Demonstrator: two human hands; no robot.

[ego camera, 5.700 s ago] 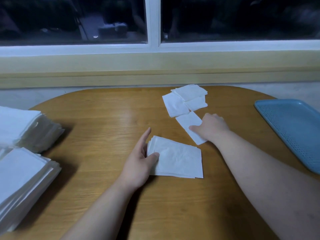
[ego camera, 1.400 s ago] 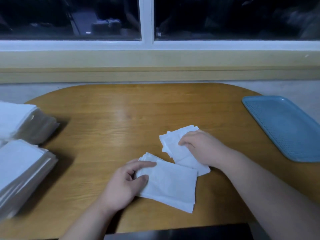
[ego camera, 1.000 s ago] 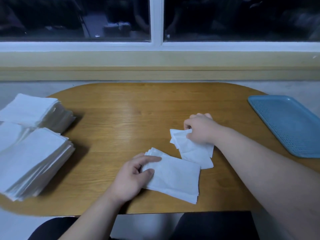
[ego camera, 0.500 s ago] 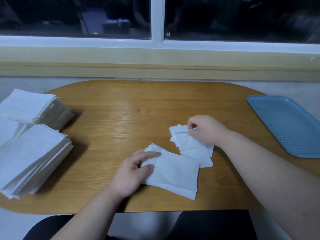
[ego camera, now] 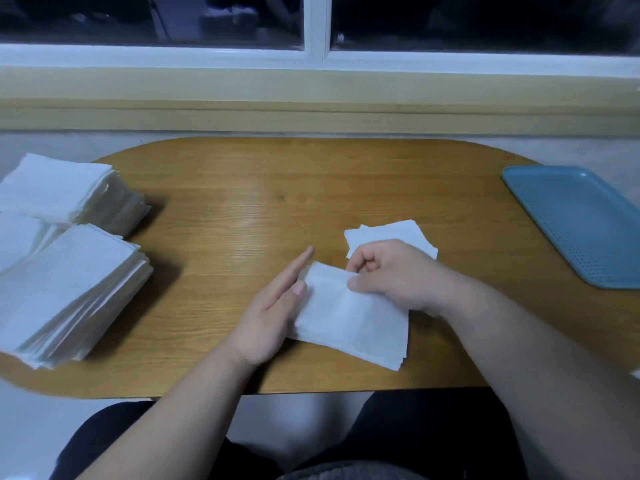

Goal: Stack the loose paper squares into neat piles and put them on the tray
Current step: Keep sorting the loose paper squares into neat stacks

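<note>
Head view, left to right. Tall stacks (ego camera: pixel 69 289) of white paper squares stand at the left end of the table (ego camera: pixel 221 209), well apart from our hands. Our left grip (ego camera: pixel 273 306) is open, with straight fingers lying flat against the left edge of the working pile (ego camera: pixel 349 323), which rests near the table's front edge. Our right grip (ego camera: pixel 391 275) is curled over the pile's far edge and pinches the top sheet (ego camera: pixel 329 278) between thumb and fingers. Just beyond that hand lie a few loose squares (ego camera: pixel 391 233), overlapping and skewed, partly hidden by the knuckles.

Handling, in our judgement: the sheets are light, thin and limp, and they slide readily over one another. We take a single sheet by an edge or corner. We take a whole pile by two opposite edges, thumbs on top and fingers beneath, so that it neither fans nor sags.

The blue tray (ego camera: pixel 581 223) sits at the right end of the table, well apart from the pile. Its dotted floor shows no squares in the part we can see.
</note>
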